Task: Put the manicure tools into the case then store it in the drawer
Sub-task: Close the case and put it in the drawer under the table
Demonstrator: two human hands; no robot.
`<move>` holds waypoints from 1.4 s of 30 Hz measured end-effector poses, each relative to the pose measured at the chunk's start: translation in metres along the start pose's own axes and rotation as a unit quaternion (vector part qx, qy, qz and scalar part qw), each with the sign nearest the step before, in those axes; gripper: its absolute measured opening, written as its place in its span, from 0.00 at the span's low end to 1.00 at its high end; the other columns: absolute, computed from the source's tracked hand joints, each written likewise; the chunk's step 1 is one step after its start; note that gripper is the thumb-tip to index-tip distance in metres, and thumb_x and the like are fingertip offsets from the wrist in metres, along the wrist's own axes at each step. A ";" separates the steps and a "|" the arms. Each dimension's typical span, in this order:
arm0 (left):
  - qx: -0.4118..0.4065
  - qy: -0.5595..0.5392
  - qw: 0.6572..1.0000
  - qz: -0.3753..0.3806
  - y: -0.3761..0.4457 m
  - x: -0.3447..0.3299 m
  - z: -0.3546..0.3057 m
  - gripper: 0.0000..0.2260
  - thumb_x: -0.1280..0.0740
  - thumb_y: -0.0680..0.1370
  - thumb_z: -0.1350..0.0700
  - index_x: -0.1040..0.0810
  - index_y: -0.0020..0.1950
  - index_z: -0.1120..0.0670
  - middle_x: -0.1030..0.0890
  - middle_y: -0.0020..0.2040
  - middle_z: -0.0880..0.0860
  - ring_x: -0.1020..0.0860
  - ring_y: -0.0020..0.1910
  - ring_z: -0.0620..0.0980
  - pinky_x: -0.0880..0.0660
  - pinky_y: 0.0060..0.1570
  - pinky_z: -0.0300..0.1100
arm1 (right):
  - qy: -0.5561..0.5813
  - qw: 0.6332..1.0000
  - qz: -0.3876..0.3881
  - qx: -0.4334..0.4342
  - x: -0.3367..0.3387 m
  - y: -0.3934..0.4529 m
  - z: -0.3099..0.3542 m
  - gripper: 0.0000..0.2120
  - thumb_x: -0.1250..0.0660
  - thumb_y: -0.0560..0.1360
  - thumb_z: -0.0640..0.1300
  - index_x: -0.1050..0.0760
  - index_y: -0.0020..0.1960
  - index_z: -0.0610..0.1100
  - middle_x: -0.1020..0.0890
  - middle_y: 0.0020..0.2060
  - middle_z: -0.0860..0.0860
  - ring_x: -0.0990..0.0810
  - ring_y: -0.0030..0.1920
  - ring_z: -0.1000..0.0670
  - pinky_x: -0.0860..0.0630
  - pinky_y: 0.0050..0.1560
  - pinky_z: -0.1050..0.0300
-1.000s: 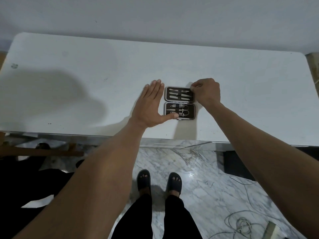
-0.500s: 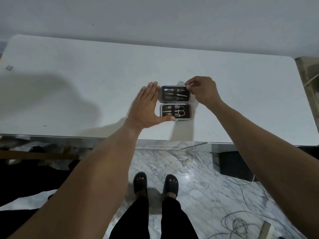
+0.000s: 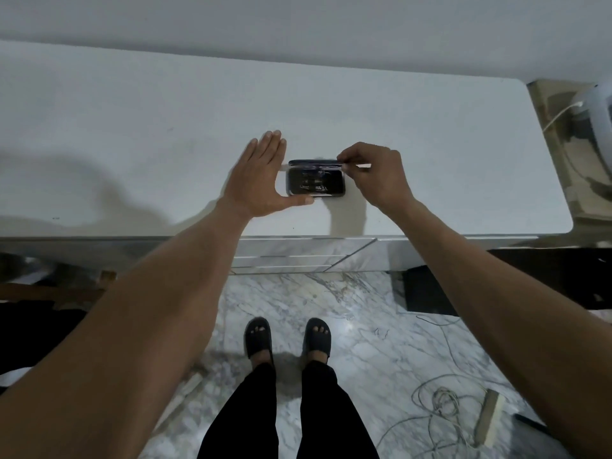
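A small black manicure case [image 3: 316, 184] lies on the white tabletop [image 3: 132, 127], its far lid half raised to stand almost upright, so I see the lid edge-on. Metal tools sit blurred in the near half. My right hand [image 3: 377, 177] pinches the right end of the raised lid between thumb and fingers. My left hand [image 3: 261, 180] lies flat with fingers together against the case's left side, and its thumb runs along the near edge.
Below the table's front edge are mirrored drawer fronts [image 3: 298, 256], all shut. A white appliance [image 3: 596, 114] with a cord stands past the table's right end. Loose cables [image 3: 440, 405] lie on the marble floor by my sandalled feet.
The far half of the case has swung up from flat towards the near half. My right hand rose with it. My view has shifted closer and left.
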State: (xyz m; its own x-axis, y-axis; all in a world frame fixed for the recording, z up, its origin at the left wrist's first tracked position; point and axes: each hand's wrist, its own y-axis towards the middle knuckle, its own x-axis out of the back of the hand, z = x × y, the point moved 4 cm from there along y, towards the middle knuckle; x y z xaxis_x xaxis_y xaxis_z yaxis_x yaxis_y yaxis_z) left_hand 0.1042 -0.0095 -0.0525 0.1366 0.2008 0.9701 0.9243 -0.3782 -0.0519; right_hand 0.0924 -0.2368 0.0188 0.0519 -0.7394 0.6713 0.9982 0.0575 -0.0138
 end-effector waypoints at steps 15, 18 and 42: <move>-0.036 -0.033 0.998 -0.031 -0.015 0.011 -0.017 0.44 0.43 0.81 0.30 0.46 0.84 0.60 0.47 0.86 0.57 0.50 0.85 0.54 0.50 0.85 0.52 | -0.218 0.972 0.015 0.082 -0.036 -0.041 0.003 0.20 0.35 0.77 0.41 0.26 0.68 0.43 0.24 0.67 0.46 0.26 0.67 0.43 0.21 0.58 0.48; -0.074 -0.017 0.995 -0.056 -0.025 0.011 -0.038 0.33 0.40 0.85 0.43 0.42 0.83 0.61 0.44 0.85 0.59 0.47 0.85 0.57 0.47 0.84 0.53 | -0.247 0.966 0.018 0.081 -0.046 -0.046 0.005 0.25 0.40 0.82 0.42 0.39 0.77 0.38 0.35 0.76 0.42 0.37 0.77 0.43 0.29 0.69 0.49; 0.065 -0.124 0.985 -0.096 -0.102 0.007 -0.032 0.28 0.42 0.87 0.49 0.41 0.83 0.60 0.41 0.84 0.61 0.45 0.85 0.59 0.48 0.84 0.52 | -0.312 0.947 0.051 0.057 -0.058 -0.083 0.016 0.30 0.42 0.83 0.47 0.48 0.79 0.37 0.44 0.79 0.40 0.45 0.80 0.41 0.40 0.78 0.47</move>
State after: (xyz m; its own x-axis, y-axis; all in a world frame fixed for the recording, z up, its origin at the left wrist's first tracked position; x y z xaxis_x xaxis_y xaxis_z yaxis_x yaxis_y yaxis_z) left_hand -0.0006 0.0013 -0.0327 0.0228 0.4789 0.8775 0.9772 -0.1961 0.0816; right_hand 0.0060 -0.1881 -0.0075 0.0861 -0.1877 0.9784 0.9774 0.2064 -0.0464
